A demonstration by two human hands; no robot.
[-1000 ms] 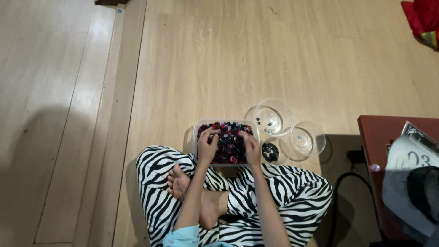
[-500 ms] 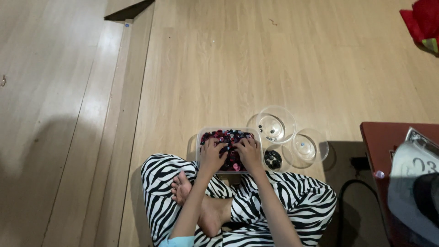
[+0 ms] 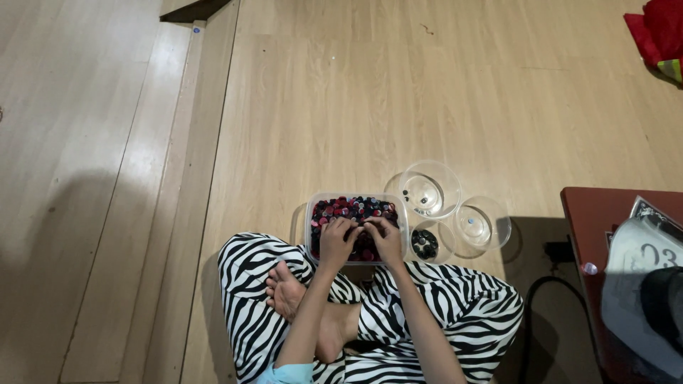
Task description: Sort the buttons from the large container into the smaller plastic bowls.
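Observation:
A clear rectangular tub (image 3: 313,213) full of small red, pink and black round pieces (image 3: 352,208) sits on the wooden floor in front of my crossed legs in zebra-striped trousers. Both hands rest inside the tub on the pieces. My left hand (image 3: 336,240) and my right hand (image 3: 386,239) have their fingertips meeting near the tub's middle, fingers curled down. Whether either hand pinches a piece is too small to tell.
Three clear round bowls stand right of the tub: a large one (image 3: 429,188) with a few dark pieces, another (image 3: 483,222) farther right, and a small one (image 3: 425,244) holding black pieces. A dark red table (image 3: 594,213) with papers is at right. A black cable (image 3: 533,299) lies beside it.
My hands have drawn closer together toward the middle of the tub. The view has shifted slightly, so the tub sits lower in the frame.

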